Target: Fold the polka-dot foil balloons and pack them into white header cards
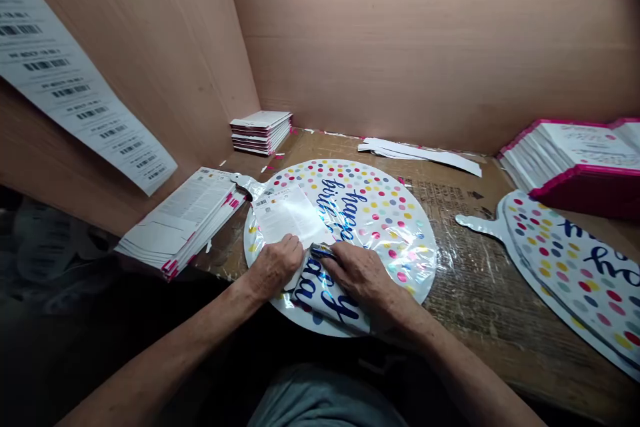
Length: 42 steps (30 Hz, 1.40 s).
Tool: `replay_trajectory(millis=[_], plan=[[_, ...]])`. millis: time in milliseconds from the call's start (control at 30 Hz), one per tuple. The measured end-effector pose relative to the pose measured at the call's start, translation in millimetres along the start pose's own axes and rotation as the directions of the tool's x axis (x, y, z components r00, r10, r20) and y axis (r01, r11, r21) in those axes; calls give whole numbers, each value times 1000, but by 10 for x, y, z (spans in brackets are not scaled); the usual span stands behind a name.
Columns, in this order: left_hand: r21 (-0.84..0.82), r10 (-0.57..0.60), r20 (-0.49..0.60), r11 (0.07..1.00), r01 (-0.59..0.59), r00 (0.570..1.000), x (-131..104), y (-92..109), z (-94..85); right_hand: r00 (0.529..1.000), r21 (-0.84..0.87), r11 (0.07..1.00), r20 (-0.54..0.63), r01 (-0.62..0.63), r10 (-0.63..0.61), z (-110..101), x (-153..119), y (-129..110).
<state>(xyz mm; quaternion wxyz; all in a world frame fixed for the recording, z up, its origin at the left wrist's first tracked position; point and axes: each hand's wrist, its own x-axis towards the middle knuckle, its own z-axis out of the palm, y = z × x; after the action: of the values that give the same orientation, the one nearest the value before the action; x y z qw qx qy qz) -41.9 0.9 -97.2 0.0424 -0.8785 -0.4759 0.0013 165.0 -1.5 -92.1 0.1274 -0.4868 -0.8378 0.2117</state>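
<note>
A flat round foil balloon (pixel 383 213) with coloured dots and blue lettering lies on the table in front of me. Over its left part is a white printed card (pixel 287 213), and my left hand (pixel 277 267) grips the near edge of this card with curled fingers. Just to the right, my right hand (pixel 363 273) is closed on a folded foil balloon (pixel 327 297) with large blue letters, bunched up against the card's edge. Whether the folded foil reaches inside the card is hidden by my fingers.
Printed cards lie stacked (pixel 187 213) at the left, with a smaller card stack (pixel 263 130) behind. White paper strips (pixel 420 153) rest at the back. At right are more flat balloons (pixel 575 267) and a pink box of cards (pixel 580 167). A barcode label sheet (pixel 85 90) hangs on the left panel.
</note>
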Motion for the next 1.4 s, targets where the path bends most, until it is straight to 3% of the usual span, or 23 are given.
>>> replay_trajectory(millis=[67, 167, 267, 400, 467, 533, 600, 667, 700, 733, 800, 867, 933, 1033, 1100, 1133, 1200, 1300, 1400], plan=[[6, 12, -4, 1000, -12, 1000, 13, -37, -34, 992, 3, 998, -113, -57, 57, 39, 19, 15], [29, 11, -101, 1000, -8, 995, 32, -59, -78, 968, 4, 991, -216, -130, 128, 36, 42, 92], [29, 83, -199, 997, -78, 977, 81, -73, -115, 968, 23, 983, -168, -183, 184, -40, 106, 181], [-66, 161, -258, 981, -184, 953, 164, -124, -178, 959, 248, 932, -36, -262, 279, -114, 203, 237], [-140, 105, -276, 979, -148, 955, 183, -125, -215, 941, 295, 921, -146, -253, 305, -86, 214, 223], [-247, -35, -349, 967, -56, 936, 181, -85, -240, 888, 288, 928, -321, -238, 328, -35, 191, 193], [-412, -284, -448, 907, 86, 848, 168, -3, -238, 849, 354, 909, -390, -220, 357, 5, 148, 165], [-663, -561, -423, 727, 179, 712, 157, 102, -211, 839, 460, 868, -384, -189, 386, 14, 98, 150], [-797, -653, -328, 579, 172, 683, 155, 157, -193, 838, 496, 851, -381, -172, 392, 8, 74, 148], [-905, -687, -197, 401, 140, 699, 156, 210, -175, 832, 518, 840, -386, -161, 398, -1, 51, 149], [-995, -613, 25, 58, 76, 790, 166, 301, -144, 819, 541, 826, -396, -157, 415, -19, 10, 158], [-992, -540, 115, -111, 65, 834, 187, 362, -115, 818, 568, 809, -387, -152, 426, -23, -24, 173], [-989, -583, 142, -108, 97, 800, 220, 385, -69, 824, 602, 785, -366, -146, 433, -12, -49, 191], [-978, -713, 136, 14, 207, 688, 294, 358, 38, 837, 630, 759, -321, -161, 443, 14, -86, 202], [-957, -790, 85, 106, 271, 607, 345, 326, 101, 832, 583, 800, -370, -138, 413, 31, -138, 179], [-946, -816, 54, 142, 290, 576, 363, 316, 117, 830, 514, 853, -434, -91, 350, 43, -179, 155], [-934, -844, 7, 187, 305, 537, 372, 323, 104, 822, 264, 963, -560, 60, 102, 86, -288, 91], [-944, -839, 8, 173, 282, 543, 301, 422, -16, 765, -155, 959, -578, 237, -282, 205, -462, -9], [-968, -774, 28, 136, 209, 633, 149, 558, -175, 713, -282, 918, -579, 280, -395, 299, -565, -54]])
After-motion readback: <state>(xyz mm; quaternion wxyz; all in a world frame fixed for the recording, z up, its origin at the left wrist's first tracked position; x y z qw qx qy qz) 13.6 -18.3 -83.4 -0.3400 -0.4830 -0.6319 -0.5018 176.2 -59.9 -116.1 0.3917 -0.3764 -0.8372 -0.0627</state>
